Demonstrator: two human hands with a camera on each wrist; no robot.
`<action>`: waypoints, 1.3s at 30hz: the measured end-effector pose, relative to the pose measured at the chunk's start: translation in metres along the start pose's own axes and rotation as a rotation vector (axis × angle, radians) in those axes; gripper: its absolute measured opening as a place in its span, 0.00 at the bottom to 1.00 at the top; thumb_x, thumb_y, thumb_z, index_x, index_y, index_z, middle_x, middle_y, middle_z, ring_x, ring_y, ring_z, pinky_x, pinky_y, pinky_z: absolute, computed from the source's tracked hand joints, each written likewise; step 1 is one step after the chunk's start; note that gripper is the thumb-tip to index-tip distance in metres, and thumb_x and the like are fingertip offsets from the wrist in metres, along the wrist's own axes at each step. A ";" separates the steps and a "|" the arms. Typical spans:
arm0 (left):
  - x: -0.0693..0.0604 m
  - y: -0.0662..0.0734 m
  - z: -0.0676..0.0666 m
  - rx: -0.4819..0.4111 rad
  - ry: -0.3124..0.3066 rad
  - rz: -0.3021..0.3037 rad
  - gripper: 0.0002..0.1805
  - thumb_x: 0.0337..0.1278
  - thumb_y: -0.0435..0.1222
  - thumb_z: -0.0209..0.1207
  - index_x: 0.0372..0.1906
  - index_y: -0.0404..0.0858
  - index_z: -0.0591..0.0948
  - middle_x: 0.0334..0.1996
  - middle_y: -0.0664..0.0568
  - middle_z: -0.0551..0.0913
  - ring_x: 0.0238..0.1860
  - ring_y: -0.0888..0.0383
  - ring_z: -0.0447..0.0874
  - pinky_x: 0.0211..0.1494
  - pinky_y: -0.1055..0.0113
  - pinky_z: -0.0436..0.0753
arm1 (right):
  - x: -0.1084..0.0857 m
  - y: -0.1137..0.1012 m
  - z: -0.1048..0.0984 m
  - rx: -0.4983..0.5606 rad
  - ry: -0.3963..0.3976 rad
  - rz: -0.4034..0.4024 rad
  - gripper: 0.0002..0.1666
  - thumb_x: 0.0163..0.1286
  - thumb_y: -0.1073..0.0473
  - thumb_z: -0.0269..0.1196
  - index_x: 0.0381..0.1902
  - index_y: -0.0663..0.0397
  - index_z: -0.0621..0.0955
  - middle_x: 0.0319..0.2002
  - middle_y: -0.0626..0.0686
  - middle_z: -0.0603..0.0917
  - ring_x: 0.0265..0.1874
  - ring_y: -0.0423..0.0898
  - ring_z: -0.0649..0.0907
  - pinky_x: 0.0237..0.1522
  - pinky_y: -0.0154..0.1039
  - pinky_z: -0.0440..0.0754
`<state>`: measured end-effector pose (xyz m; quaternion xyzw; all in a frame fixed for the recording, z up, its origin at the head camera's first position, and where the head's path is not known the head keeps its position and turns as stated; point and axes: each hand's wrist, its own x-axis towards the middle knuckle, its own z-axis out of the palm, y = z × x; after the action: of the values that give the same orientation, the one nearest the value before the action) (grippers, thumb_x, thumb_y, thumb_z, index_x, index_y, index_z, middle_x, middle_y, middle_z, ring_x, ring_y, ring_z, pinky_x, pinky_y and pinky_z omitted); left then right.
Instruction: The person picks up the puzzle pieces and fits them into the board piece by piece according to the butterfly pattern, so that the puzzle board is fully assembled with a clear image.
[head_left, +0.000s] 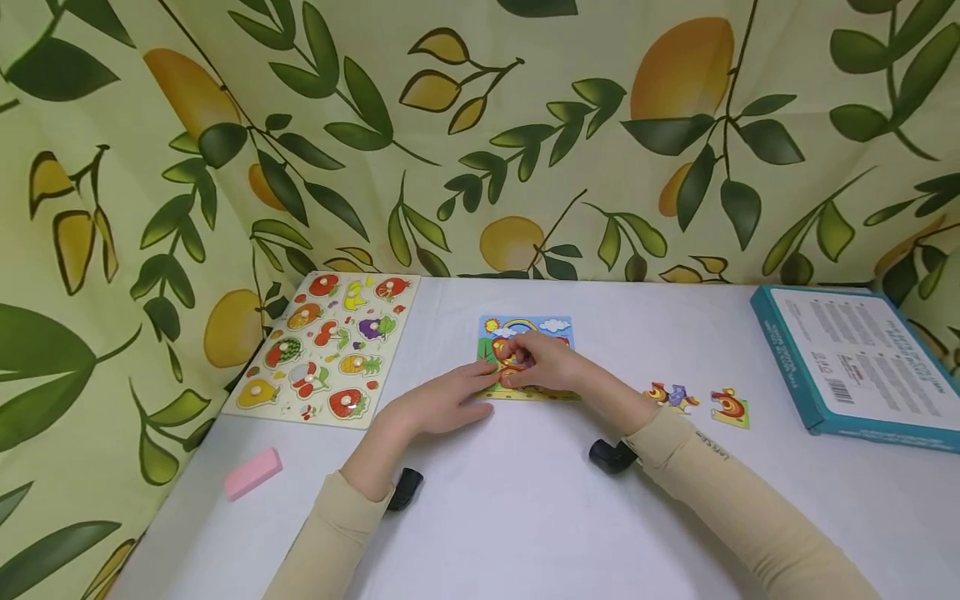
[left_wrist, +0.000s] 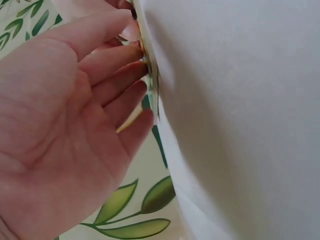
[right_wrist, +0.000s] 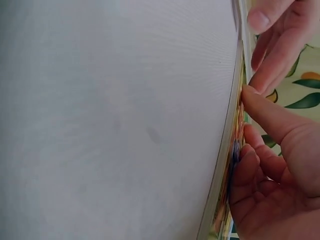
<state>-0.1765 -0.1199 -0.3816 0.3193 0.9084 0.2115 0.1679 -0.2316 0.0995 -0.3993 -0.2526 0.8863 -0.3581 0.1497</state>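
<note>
A jigsaw puzzle board [head_left: 525, 326] with a sun, a rainbow and clouds lies flat in the middle of the table. My right hand [head_left: 546, 362] is over it, with finger and thumb curled about an orange puzzle piece [head_left: 512, 367] at the board's surface; the hand hides most of that piece. At the board's left side my left hand [head_left: 442, 402] touches the edge with fingers nearly straight. Seen in the left wrist view, the left palm [left_wrist: 55, 125] holds nothing. To the right lie loose puzzle pieces [head_left: 672, 396] and another bear piece [head_left: 729, 408].
A fruit peg board [head_left: 318, 346] lies at the back left, with a pink block [head_left: 253, 473] in front of it. A teal-edged box [head_left: 855, 367] sits at the right. Patterned cloth [head_left: 480, 167] hangs behind the white table [head_left: 510, 508].
</note>
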 end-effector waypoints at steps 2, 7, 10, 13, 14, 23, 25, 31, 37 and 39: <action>0.003 0.001 -0.001 -0.011 -0.012 -0.023 0.29 0.71 0.42 0.53 0.72 0.39 0.66 0.74 0.49 0.60 0.74 0.52 0.54 0.74 0.57 0.58 | -0.001 -0.001 0.000 0.000 -0.002 -0.004 0.19 0.61 0.54 0.72 0.45 0.53 0.79 0.34 0.50 0.72 0.33 0.45 0.70 0.35 0.37 0.68; 0.004 0.004 -0.002 0.000 -0.014 -0.059 0.28 0.71 0.42 0.53 0.72 0.42 0.66 0.73 0.49 0.62 0.73 0.51 0.57 0.73 0.55 0.60 | -0.004 -0.003 -0.001 0.003 -0.003 -0.011 0.19 0.62 0.56 0.71 0.49 0.55 0.80 0.35 0.51 0.74 0.32 0.44 0.71 0.34 0.36 0.69; 0.003 0.005 -0.001 0.030 -0.016 -0.064 0.28 0.71 0.41 0.53 0.73 0.44 0.66 0.73 0.49 0.61 0.73 0.51 0.57 0.72 0.54 0.61 | -0.011 0.000 -0.003 0.011 0.004 -0.057 0.19 0.64 0.58 0.69 0.51 0.57 0.81 0.36 0.50 0.78 0.31 0.43 0.74 0.35 0.35 0.73; 0.002 0.005 0.001 0.050 -0.017 -0.066 0.28 0.71 0.42 0.53 0.73 0.47 0.66 0.74 0.50 0.60 0.74 0.51 0.56 0.73 0.55 0.60 | -0.030 0.005 -0.010 0.016 0.043 -0.085 0.17 0.67 0.58 0.66 0.52 0.55 0.83 0.39 0.47 0.82 0.35 0.43 0.77 0.39 0.37 0.76; 0.002 0.005 0.001 0.051 -0.015 -0.063 0.28 0.71 0.42 0.53 0.73 0.46 0.66 0.74 0.50 0.59 0.74 0.51 0.56 0.73 0.55 0.60 | -0.038 0.008 -0.014 0.011 0.064 -0.084 0.16 0.68 0.57 0.65 0.52 0.54 0.83 0.40 0.46 0.83 0.37 0.43 0.78 0.40 0.38 0.77; 0.002 0.012 0.003 0.060 0.021 -0.038 0.28 0.70 0.41 0.54 0.71 0.41 0.68 0.73 0.47 0.62 0.73 0.47 0.58 0.73 0.54 0.60 | -0.143 0.056 -0.070 -0.191 0.226 0.132 0.20 0.64 0.53 0.68 0.51 0.58 0.82 0.48 0.56 0.82 0.43 0.52 0.78 0.37 0.42 0.79; 0.002 0.013 0.004 0.064 0.030 -0.037 0.28 0.69 0.42 0.54 0.71 0.40 0.69 0.73 0.46 0.63 0.72 0.47 0.59 0.73 0.54 0.60 | -0.160 0.066 -0.075 -0.225 0.236 0.189 0.25 0.62 0.50 0.70 0.52 0.59 0.81 0.49 0.59 0.81 0.44 0.53 0.77 0.40 0.45 0.78; 0.002 0.012 0.005 0.064 0.037 -0.052 0.27 0.69 0.42 0.54 0.70 0.39 0.70 0.72 0.46 0.63 0.73 0.48 0.58 0.73 0.55 0.60 | -0.177 0.081 -0.075 -0.239 0.245 0.246 0.28 0.57 0.52 0.73 0.51 0.62 0.80 0.49 0.62 0.79 0.43 0.55 0.75 0.47 0.53 0.78; 0.004 0.010 0.006 0.088 0.055 -0.002 0.26 0.70 0.41 0.54 0.69 0.37 0.71 0.72 0.44 0.63 0.73 0.48 0.58 0.73 0.56 0.60 | -0.170 0.077 -0.076 -0.210 0.228 0.231 0.23 0.56 0.57 0.74 0.44 0.60 0.77 0.34 0.52 0.77 0.34 0.49 0.74 0.32 0.37 0.74; 0.005 0.010 0.007 0.094 0.055 0.023 0.26 0.70 0.40 0.53 0.69 0.36 0.71 0.71 0.44 0.64 0.72 0.48 0.58 0.73 0.57 0.60 | -0.164 0.073 -0.075 -0.158 0.223 0.218 0.20 0.59 0.58 0.72 0.44 0.59 0.76 0.32 0.50 0.78 0.33 0.47 0.74 0.29 0.34 0.73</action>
<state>-0.1724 -0.1077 -0.3835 0.3313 0.9179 0.1791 0.1252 -0.1541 0.2775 -0.3848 -0.1247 0.9450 -0.2947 0.0678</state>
